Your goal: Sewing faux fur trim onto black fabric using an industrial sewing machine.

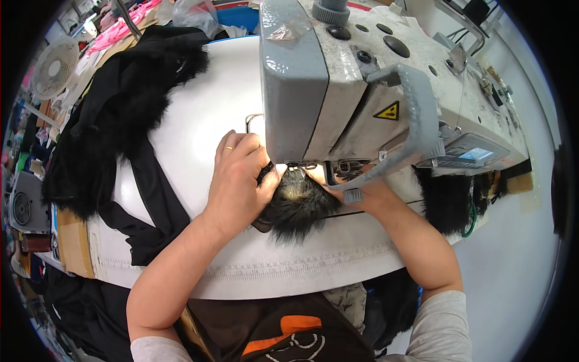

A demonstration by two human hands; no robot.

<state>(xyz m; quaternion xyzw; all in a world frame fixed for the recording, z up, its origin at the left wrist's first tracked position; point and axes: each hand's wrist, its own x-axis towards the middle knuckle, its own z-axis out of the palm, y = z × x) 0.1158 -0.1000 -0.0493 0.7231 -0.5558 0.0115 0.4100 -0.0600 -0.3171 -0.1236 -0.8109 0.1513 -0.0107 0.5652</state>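
A black fur piece (298, 208) lies under the head of the sewing machine (350, 78), its pale backing showing close to the needle area. My left hand (240, 172), with a ring on one finger, is closed on the fur piece's left edge, fingers curled and thumb beside the presser foot. From the right, my right hand (362, 192) reaches in behind the machine's grey guard (416, 114). Its thumb side shows at the fur's right edge, gripping there; the other fingers are mostly hidden by the machine.
A black garment with fur trim (129, 108) covers the left of the white table (235, 78). More black fur (446, 199) lies right of my right arm. A printed ruler (265, 268) runs along the front edge. A white fan (55, 67) stands far left.
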